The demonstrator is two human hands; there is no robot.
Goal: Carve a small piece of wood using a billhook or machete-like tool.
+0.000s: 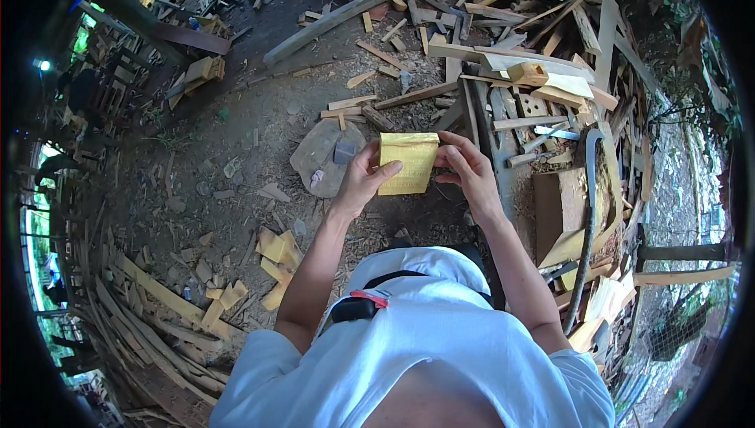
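Observation:
A squarish yellow wooden block [414,170] with a rough, ridged face and a paler band along its top is held up in front of my body. My left hand [363,179] grips its left edge, the thumb lying across the face and the fingers behind. At the upper right edge, my right hand [469,172] has its curled fingers against the block; their tips are partly hidden. Below and beyond the block stands a low, round wood stump [303,158], with a small dark grey block [344,153] on it.
To the right, a wooden bench [503,172] carries wood offcuts and a large wood block [557,208]. A long tool with a hooked end [588,192] leans beside it. Yellow wood pieces [277,251] lie on the ground at left, near long slats [149,326]. A curved beam [354,15] lies farther off.

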